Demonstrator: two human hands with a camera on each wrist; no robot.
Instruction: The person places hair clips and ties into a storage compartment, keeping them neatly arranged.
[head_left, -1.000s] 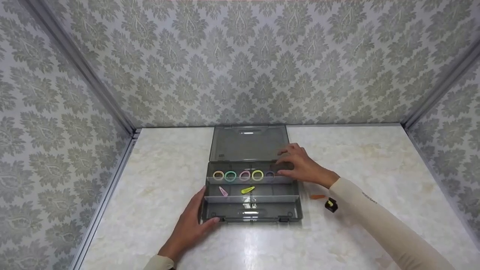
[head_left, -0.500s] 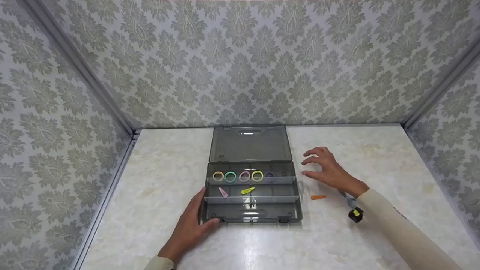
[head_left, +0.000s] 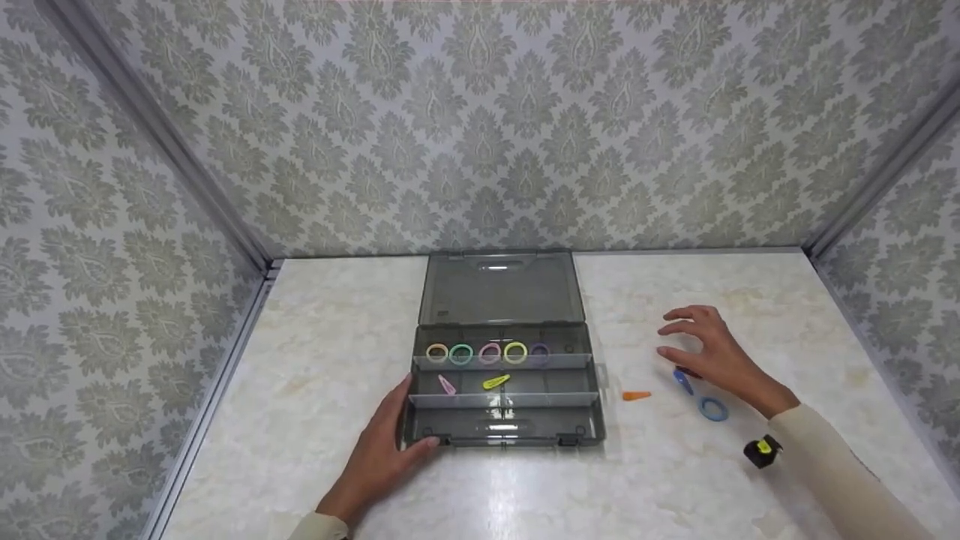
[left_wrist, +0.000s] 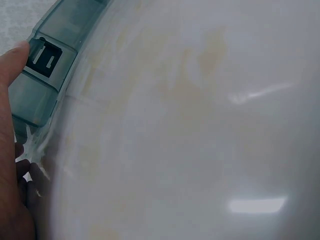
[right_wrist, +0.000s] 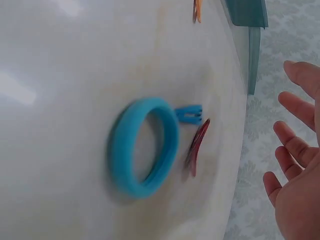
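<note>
L hand (head_left: 379,442): grips near-L corner of grey box (head_left: 461,421), thumb over front edge, fingers along side.
R hand (head_left: 712,349): holds nothing, thumb & fingers apart, loosely bent, over tbl (head_left: 750,277).
Lid (head_left: 501,292): folded back, far side from L hand.
Rings (head_left: 461,344): 5, box's back row, beyond L hand, to its R.
In mid row: pink clip (head_left: 447,385), yellow clip (head_left: 496,382), R of L hand.
Loose: blue clip (head_left: 684,381) & dark red clip (right_wrist: 197,147) close by R hand's near side; blue ring (right_wrist: 121,155) a bit nearer person; orange clip (head_left: 637,395) betw. R hand & box.
</note>
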